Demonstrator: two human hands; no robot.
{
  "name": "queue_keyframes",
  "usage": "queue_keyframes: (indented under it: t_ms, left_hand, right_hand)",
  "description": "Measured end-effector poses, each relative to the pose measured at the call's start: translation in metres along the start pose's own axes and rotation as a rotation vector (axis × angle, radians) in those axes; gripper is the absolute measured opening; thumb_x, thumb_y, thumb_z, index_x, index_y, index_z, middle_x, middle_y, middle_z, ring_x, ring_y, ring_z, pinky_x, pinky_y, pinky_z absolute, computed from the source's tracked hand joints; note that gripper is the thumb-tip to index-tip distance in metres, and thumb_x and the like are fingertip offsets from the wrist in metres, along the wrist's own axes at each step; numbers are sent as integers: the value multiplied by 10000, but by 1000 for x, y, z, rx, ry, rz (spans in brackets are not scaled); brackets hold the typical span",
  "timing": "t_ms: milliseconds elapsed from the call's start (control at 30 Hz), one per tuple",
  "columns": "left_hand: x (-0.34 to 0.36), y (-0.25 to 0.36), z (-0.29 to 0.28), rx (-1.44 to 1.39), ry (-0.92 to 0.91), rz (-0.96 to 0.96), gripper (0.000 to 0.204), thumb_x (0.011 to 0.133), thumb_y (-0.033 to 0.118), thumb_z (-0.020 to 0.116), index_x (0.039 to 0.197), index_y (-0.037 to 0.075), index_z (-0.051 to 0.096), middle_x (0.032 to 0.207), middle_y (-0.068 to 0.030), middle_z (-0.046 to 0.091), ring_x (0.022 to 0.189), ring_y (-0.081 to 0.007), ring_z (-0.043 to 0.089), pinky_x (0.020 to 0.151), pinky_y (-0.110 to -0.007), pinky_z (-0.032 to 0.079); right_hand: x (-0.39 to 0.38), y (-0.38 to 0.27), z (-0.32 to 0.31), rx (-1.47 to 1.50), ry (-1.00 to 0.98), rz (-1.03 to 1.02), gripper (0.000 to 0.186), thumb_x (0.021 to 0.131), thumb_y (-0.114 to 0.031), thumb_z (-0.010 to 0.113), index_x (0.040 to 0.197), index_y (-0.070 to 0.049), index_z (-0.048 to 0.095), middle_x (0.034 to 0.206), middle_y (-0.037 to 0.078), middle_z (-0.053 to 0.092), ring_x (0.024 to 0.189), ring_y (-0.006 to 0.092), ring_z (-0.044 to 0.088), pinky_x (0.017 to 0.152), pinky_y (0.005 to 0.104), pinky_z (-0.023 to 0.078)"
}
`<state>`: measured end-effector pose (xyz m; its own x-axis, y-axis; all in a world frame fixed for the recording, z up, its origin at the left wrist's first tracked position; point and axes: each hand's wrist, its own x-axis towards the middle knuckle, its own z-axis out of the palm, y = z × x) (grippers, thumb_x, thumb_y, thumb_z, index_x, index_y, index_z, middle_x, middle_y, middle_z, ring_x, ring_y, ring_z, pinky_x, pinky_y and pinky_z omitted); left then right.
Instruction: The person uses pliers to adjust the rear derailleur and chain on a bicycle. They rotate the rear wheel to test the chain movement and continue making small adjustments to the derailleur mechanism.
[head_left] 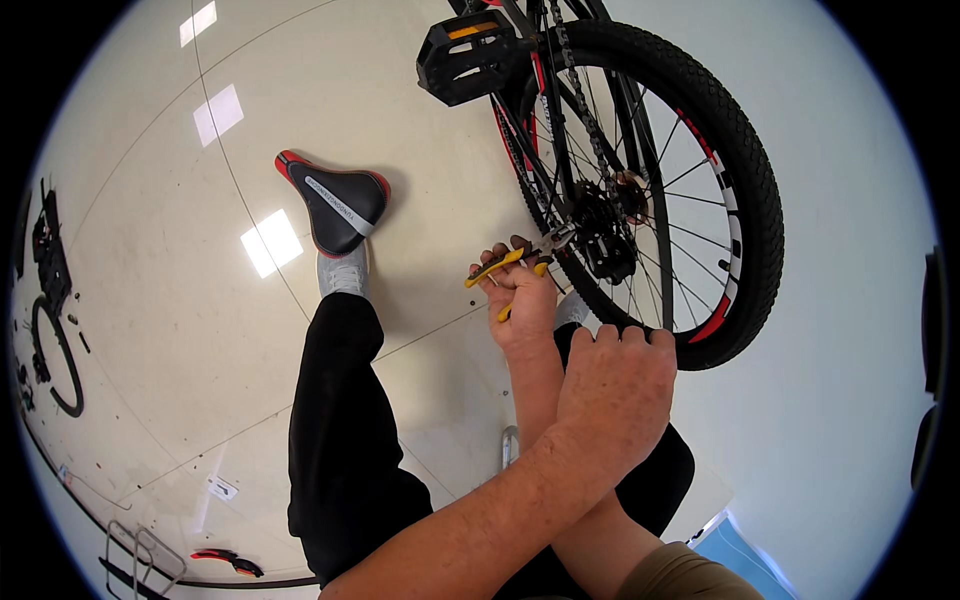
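My left arm crosses over my right. My left hand (613,390) has its fingers curled over the bottom of the bicycle's rear tyre (740,300), fingertips hidden. My right hand (522,300) grips yellow-and-black pliers (495,266), their metal jaws raised at the rear derailleur (608,250) beside the hub; whether they bite on anything is too small to tell. The chain (585,120) runs up from the sprockets. A black pedal (470,60) sits at the top of the view.
A black-and-red saddle (340,205) lies by my left shoe (340,275) on the tiled floor (180,330). Loose bicycle parts (50,250) and a black hoop (70,385) lie at the far left. A metal rack (140,555) and a red-and-black part (228,560) are at the lower left.
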<state>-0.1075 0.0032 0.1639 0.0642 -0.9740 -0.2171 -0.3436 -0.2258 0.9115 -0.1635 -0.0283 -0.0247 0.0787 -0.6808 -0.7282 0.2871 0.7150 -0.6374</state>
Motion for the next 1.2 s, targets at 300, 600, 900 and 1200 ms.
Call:
queue_keyframes:
  t_ms: [300,600,900,1200]
  left_hand:
    - [-1,2,0,1,-19,-15,221,869,196,755,1001,38,676,887,-120,726,873,-282,717,786,-403,541]
    - [1,2,-3,-39,-37,-22,231,874,196,754,1005,25,673,881,-140,726,859,-297,718,773,-419,537]
    - [1,2,-1,-23,14,-7,213,855,196,764,968,36,678,843,-118,721,822,-282,717,742,-417,532]
    - [1,2,-1,-43,20,-10,200,851,189,759,955,39,675,833,-111,712,818,-286,709,738,-421,526]
  right_hand:
    - [-12,-18,-3,913,-510,230,635,749,158,409,1325,-68,553,1220,115,607,1180,292,576,982,439,487]
    - [-18,-14,-1,-28,-64,129,583,845,149,393,1369,-79,508,1303,118,616,1226,266,605,894,412,544]
    - [-12,-10,13,-347,162,26,635,794,178,357,1359,-83,483,1231,104,615,1158,279,644,917,484,624]
    - [-9,-6,5,-189,46,23,694,766,178,357,1397,-80,486,1263,134,596,1224,310,618,871,451,589]
